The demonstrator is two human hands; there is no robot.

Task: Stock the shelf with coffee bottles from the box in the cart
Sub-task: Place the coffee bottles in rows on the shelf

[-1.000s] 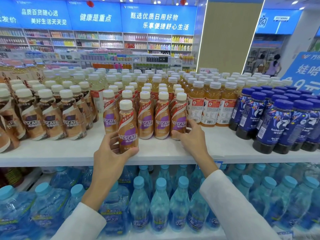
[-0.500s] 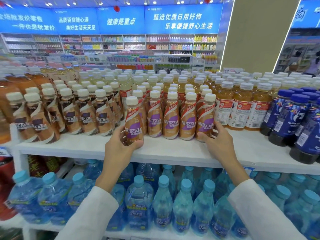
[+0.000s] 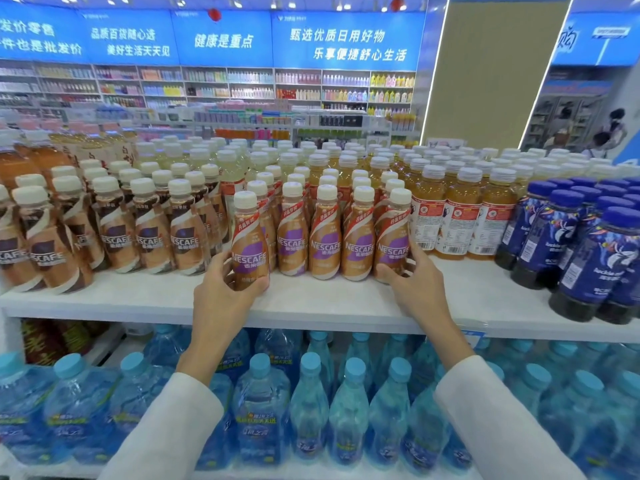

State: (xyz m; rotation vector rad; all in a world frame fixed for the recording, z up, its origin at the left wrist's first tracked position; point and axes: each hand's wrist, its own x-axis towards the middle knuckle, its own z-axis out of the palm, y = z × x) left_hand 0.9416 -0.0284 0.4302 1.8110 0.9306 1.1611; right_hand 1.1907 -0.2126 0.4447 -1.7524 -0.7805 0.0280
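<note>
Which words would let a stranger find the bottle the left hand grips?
On the white upper shelf, find the front row of purple-labelled coffee bottles. The leftmost bottle is it: alone, it stands forward of the row, gripped by the left hand.

White shelf (image 3: pixel 311 303) carries upright rows: Nescafé coffee bottles (image 3: pixel 325 244), amber drinks (image 3: pixel 457 220) — perhaps tea — and blue-capped dark bottles (image 3: pixel 588 258).

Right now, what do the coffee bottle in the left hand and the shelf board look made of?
The coffee bottle looks plastic: glossy printed sleeve catching light, matte white cap; shelf board: smooth white, painted metal or laminate, cannot tell which.
</note>
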